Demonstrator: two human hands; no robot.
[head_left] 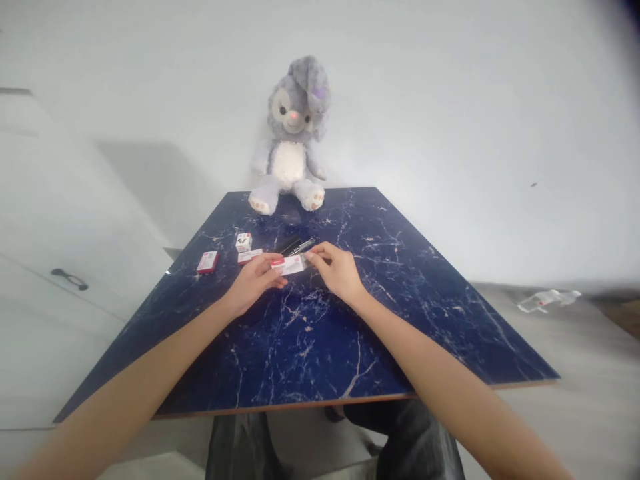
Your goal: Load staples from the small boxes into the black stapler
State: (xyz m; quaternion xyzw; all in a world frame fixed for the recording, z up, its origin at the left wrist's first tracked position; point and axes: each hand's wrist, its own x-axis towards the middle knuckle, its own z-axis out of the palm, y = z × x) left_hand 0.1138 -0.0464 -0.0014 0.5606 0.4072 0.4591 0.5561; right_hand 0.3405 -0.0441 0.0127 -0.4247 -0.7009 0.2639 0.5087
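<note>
Over the middle of the dark blue marbled table (320, 333), my left hand (257, 281) grips a small red and white box (290, 265) by its left end. My right hand (336, 269) has thumb and forefinger pinched at the box's right end, on something small and pale that I cannot make out. Just behind the hands lie a black case (289, 246) and a slim dark and silver item (306, 245). Another red and white box (249, 255) lies behind my left hand, with a small white cube-shaped box (243, 241) next to it.
One more red and white box (207, 262) lies near the table's left edge. A grey plush rabbit (291, 143) sits at the back edge against the wall. Clear plastic (549, 300) lies on the floor at right. A white cabinet (55, 313) stands at left.
</note>
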